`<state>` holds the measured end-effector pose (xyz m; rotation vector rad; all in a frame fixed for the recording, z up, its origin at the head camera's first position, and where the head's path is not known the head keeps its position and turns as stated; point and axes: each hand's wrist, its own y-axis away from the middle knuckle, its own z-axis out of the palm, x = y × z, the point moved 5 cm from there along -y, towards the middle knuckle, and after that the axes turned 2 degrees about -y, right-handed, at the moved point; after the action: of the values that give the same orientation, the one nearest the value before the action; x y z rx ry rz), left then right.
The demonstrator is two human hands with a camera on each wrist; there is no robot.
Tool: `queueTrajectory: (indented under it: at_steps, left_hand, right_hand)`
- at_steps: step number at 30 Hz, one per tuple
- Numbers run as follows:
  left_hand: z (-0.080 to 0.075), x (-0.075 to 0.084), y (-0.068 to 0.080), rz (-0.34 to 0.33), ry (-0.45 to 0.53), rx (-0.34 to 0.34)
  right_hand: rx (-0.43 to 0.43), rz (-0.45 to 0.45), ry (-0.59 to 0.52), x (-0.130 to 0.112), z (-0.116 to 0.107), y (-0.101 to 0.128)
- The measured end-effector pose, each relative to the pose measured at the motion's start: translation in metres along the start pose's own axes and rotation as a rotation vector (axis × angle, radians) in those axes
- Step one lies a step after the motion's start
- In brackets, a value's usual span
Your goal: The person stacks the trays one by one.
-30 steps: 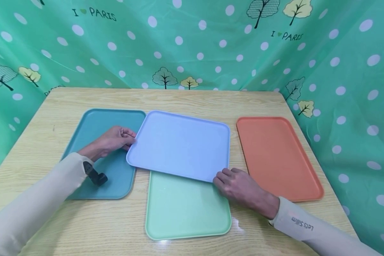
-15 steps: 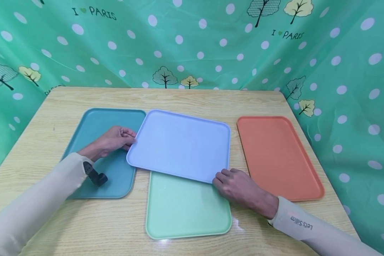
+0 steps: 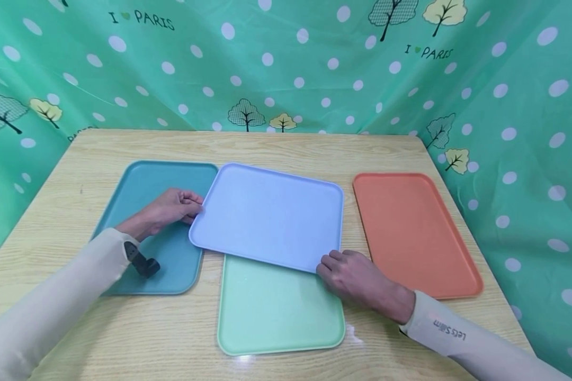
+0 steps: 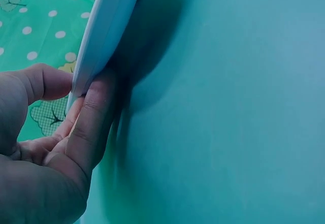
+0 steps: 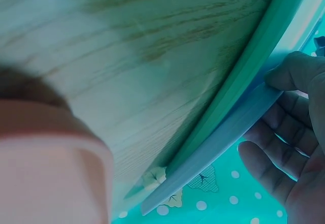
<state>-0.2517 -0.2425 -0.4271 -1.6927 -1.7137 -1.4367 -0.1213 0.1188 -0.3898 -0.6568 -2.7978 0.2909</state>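
Note:
A lavender-blue tray (image 3: pixel 269 214) lies askew over a light green tray (image 3: pixel 281 312), its left end overlapping a teal tray (image 3: pixel 148 180). My left hand (image 3: pixel 171 206) pinches the lavender tray's left edge, thumb on the rim and fingers beneath it, as the left wrist view shows. At the tray's near right corner, my right hand (image 3: pixel 355 278) grips the rim between thumb and curled fingers. In the right wrist view, the lavender rim (image 5: pixel 218 142) sits right against the green tray's edge (image 5: pixel 238 89).
An orange tray (image 3: pixel 414 233) lies on the right of the wooden table (image 3: pixel 148 338), beyond my right hand. Behind the table and along its right side hangs a green dotted cloth (image 3: pixel 286 69). A black strap (image 3: pixel 140 259) is around my left wrist.

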Motion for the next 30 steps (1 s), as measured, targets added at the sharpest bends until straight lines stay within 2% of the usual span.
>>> queueTrajectory:
  at_steps: [15,20,26,30]
  left_hand:
    - [0.002,-0.001,0.005,-0.036,0.029,-0.056]
    - [0.002,-0.001,0.009,-0.061,0.029,-0.073]
    - [0.003,-0.002,0.013,-0.060,0.018,-0.088]
    - [0.004,-0.004,0.016,-0.058,0.022,-0.100]
  right_hand:
    - [0.038,0.000,-0.062,0.007,-0.003,-0.002]
    - [0.013,0.014,-0.115,0.016,-0.009,-0.003]
    - [-0.039,0.094,-0.192,0.031,-0.016,-0.005]
    - [-0.079,0.169,-0.301,0.045,-0.018,-0.005]
